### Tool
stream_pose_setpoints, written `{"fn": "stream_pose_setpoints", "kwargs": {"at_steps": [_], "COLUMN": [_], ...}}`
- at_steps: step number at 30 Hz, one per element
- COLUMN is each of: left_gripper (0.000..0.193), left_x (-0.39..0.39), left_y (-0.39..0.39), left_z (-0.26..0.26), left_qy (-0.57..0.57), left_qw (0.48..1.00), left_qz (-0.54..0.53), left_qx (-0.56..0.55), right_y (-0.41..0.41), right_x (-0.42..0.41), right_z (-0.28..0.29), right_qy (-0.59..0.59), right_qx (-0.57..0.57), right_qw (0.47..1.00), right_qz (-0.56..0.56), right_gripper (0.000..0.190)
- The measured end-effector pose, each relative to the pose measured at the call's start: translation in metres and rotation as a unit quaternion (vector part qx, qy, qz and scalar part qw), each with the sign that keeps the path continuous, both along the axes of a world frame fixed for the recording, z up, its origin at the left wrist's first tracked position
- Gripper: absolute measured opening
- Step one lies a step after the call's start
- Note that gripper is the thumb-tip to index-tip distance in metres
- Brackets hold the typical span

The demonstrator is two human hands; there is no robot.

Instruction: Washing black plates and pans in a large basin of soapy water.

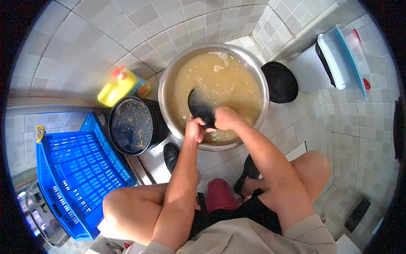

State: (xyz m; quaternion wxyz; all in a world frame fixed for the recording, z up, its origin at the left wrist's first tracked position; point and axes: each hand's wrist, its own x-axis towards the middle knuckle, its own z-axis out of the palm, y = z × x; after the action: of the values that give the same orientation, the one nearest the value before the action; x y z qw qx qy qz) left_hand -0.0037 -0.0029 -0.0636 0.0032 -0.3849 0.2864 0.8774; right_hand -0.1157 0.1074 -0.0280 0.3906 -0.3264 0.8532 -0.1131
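A large round metal basin (165,108) on the tiled floor holds cloudy brownish water. Over the water, my left hand (194,129) grips the near edge of a round black plate (200,106), thumb on top. My right hand (227,118) is closed and pressed against the plate's right side; whether it holds anything is hidden. Left of the basin stands a stack of black round plates (131,123), the top one dirty with food bits. Another black round plate or lid (279,82) lies right of the basin.
Blue plastic baskets (85,168) lean at the left. A yellow pump bottle (122,89) stands behind the plate stack, near the tiled wall. At the right are a white bin (312,70) and a clear container with a blue rim (352,60). My knees and shoes flank the near side.
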Motion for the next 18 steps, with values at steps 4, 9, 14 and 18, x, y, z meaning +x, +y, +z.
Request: {"fn": "stream_pose_setpoints", "kwargs": {"at_steps": [4, 9, 14, 18], "left_gripper": [0.057, 0.048, 0.053, 0.057], "left_x": [0.0, -0.004, -0.01, -0.002], "left_y": [-0.001, 0.005, 0.019, 0.014], "left_z": [-0.023, -0.014, -0.002, -0.012], "left_qy": [0.039, -0.002, -0.012, -0.024], "left_qw": [0.998, 0.999, 0.999, 1.0], "left_qz": [-0.029, -0.053, -0.041, 0.007], "left_qx": [0.036, 0.015, -0.007, -0.005], "right_y": [-0.019, -0.043, -0.055, -0.053], "right_x": [0.01, -0.001, -0.036, -0.06], "right_z": [-0.021, -0.036, -0.075, -0.076], "right_qy": [-0.014, 0.029, 0.169, 0.235], "right_qx": [-0.185, -0.298, -0.222, -0.158], "right_qw": [0.982, 0.954, 0.96, 0.959], "right_qz": [0.031, 0.008, -0.018, -0.024], "right_gripper": [0.036, 0.025, 0.016, 0.015]}}
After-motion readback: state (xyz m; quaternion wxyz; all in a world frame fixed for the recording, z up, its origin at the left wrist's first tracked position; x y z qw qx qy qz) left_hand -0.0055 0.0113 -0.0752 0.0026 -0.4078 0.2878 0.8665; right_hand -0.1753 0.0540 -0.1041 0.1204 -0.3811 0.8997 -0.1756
